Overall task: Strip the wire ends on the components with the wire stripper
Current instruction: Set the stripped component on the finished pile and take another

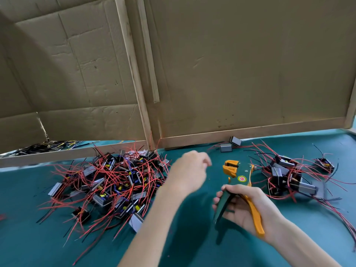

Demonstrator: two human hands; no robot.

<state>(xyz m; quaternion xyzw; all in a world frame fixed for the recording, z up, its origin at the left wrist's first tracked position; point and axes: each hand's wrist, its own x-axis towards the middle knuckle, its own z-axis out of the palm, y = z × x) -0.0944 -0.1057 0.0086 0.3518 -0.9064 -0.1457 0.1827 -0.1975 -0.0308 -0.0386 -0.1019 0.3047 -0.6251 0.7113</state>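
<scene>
Nearest me, my right grip (244, 207) is curled round the handles of the wire stripper (238, 180), handles spread, orange head pointing away over the desk (192, 237). Left grip (189, 170) hovers betw. stripper and the big pile of components (107, 185) at left: fingers loose, blurred, nothing in it afaik. Step, I reckon: fetching the next unit. Next needs one lifted clear w/o dragging the tangle, then a wire end fed into the head. Smaller pile (289, 178) far right.
</scene>
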